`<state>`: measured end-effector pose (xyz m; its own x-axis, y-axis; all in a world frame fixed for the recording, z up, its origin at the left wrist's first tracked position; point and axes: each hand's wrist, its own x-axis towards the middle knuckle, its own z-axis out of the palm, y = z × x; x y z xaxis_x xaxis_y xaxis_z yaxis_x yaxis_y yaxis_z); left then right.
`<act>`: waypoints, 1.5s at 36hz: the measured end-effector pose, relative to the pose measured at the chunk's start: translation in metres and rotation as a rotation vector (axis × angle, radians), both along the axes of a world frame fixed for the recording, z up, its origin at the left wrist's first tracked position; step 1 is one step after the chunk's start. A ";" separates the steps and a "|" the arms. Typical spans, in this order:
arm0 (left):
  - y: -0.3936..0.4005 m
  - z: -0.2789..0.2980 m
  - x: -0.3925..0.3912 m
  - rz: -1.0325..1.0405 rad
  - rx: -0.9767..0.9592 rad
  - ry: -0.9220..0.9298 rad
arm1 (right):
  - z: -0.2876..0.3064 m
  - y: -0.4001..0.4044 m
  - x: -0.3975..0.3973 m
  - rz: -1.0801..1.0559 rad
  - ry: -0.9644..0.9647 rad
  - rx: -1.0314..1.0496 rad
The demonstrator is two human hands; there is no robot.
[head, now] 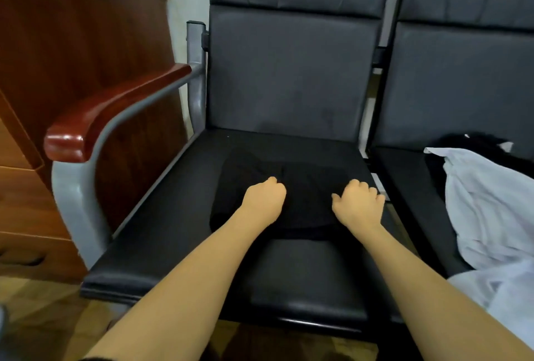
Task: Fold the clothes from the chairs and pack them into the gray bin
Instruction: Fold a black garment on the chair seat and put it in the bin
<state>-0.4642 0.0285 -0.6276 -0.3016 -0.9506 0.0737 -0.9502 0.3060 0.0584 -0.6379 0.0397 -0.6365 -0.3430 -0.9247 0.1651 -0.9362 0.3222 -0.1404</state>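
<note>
**Both hands on the black garment**

A black garment lies on the seat of the black chair, a little crumpled. The left hand has its fingers curled into the cloth and grips it. The right hand also rests on the garment, near its right edge, with fingers bent down (I cannot tell if they pinch the cloth). On the next chair, to the right, a white garment lies in a heap.
</note>
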 end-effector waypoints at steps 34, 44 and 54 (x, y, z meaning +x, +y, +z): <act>-0.003 -0.017 -0.005 0.006 -0.137 -0.090 | 0.008 -0.012 -0.014 0.064 -0.125 -0.346; -0.001 -0.013 -0.007 0.026 -0.173 -0.174 | 0.010 -0.014 -0.015 0.012 0.092 -0.174; 0.000 -0.004 -0.005 0.182 -0.108 -0.213 | 0.014 -0.018 -0.006 0.295 0.169 -0.241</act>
